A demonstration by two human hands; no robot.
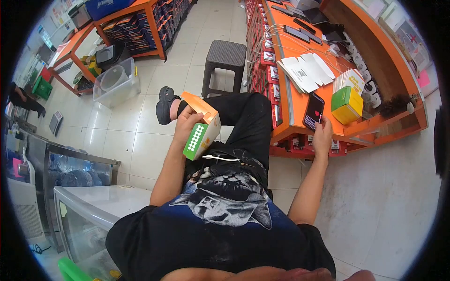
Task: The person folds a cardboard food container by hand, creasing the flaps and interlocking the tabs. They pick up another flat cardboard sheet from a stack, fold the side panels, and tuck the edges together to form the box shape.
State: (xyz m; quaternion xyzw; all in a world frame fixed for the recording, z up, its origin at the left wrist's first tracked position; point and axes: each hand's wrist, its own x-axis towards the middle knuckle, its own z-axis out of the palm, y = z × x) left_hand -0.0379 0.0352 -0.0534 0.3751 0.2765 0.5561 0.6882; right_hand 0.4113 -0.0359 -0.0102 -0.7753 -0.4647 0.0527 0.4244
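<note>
The carton (pixel 206 132) is orange and green (white-diamonded).

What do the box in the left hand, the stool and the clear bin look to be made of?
Box: probably thin card, smooth and printed; flat panels meet at crisp folds.
Stool: likely moulded plastic, fairly matte; the seat has a woven-look texture.
Bin: seemingly clear plastic, slightly shiny; contents show through its walls.

Carton (pixel 208 131) left, phone (pixel 313 110) right, stool (pixel 225 58) farther ahead
</note>
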